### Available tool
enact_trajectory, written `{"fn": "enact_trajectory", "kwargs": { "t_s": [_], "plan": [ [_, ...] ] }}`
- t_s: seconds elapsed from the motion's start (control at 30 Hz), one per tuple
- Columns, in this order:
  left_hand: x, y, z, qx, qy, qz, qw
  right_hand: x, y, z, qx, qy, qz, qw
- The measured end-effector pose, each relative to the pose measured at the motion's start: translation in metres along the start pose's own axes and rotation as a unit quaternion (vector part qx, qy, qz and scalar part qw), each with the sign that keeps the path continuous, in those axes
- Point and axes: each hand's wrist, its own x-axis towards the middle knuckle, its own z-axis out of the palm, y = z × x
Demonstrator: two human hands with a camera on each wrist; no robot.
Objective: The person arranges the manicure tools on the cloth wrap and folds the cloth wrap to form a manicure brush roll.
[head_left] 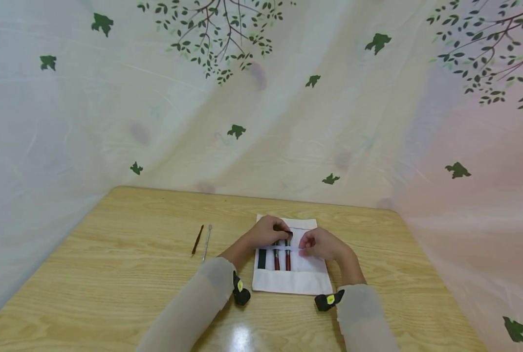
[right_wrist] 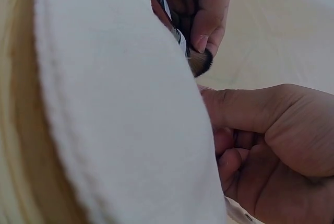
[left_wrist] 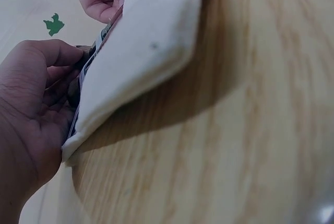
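A white cloth tool roll (head_left: 292,282) lies unrolled on the table, with two red-handled brushes (head_left: 288,262) and a black flat item (head_left: 262,259) standing in its pocket. A thin pale elastic band (head_left: 294,249) crosses over the brushes. My left hand (head_left: 265,231) pinches the right-hand brush near its dark bristles (right_wrist: 201,63), between thumb and fingers. To its right, my right hand (head_left: 325,244) pinches the band with curled thumb and fingers. The cloth hides part of the right fingertips in the right wrist view.
Left of the roll, a brown slender tool (head_left: 197,240) and a thin silvery tool (head_left: 207,242) lie on the wooden table (head_left: 112,274). A pale curtain (head_left: 178,122) with printed leaves hangs behind the table's far edge.
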Motion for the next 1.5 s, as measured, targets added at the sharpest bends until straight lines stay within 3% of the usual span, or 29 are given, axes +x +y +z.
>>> {"fn": "enact_trajectory", "kwargs": {
  "t_s": [0.33,0.8,0.93,1.1,1.2,1.5],
  "plan": [
    [-0.001,0.001,0.0,-0.001,-0.004,-0.007,1.0,-0.003,-0.001,-0.001,-0.012,-0.029,-0.024,0.999],
    [0.0,0.001,-0.001,0.025,-0.004,-0.006,0.9997,-0.001,0.003,-0.002,0.018,-0.024,-0.021,0.999],
    [0.0,0.003,-0.001,0.018,0.018,-0.017,0.9995,-0.001,0.003,-0.001,0.024,-0.026,-0.016,0.999],
    [0.002,0.005,-0.002,-0.056,0.065,-0.04,0.9955,-0.001,0.005,-0.002,0.032,-0.03,-0.019,0.999],
    [0.003,0.007,-0.008,-0.089,0.082,-0.039,0.9918,-0.001,0.005,-0.002,0.032,-0.028,-0.02,0.999],
    [-0.006,0.008,-0.046,-0.108,0.091,-0.028,0.9896,-0.002,0.004,-0.002,0.032,-0.026,-0.027,0.999]
  ]
}}
